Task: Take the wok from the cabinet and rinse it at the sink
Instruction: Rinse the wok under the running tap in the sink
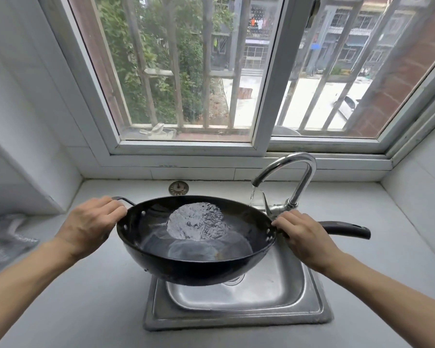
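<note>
- While wok (199, 259) hangs over sink (274, 297), left hand (88, 227) curls round its 9 o'clock loop handle.
- right hand (304, 237) fingers wrap long handle base, 3 o'clock.
- water pooled inside.

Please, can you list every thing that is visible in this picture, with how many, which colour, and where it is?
wok: one, black, held above the sink, some water inside
long handle: one, black, on the right side of the wok
loop handle: one, black, on the left side of the wok
sink: one, steel grey, set in the counter below the wok
faucet: one, chrome, behind the sink, water running
sink strainer: one, metal, on the counter behind the wok
counter: one, light grey, around the sink
cloth: one, grey, far left on the counter
window: one, white frame, barred, above the counter
left hand: one, fingers gripping the loop handle
right hand: one, fingers gripping the long handle near the rim
</note>
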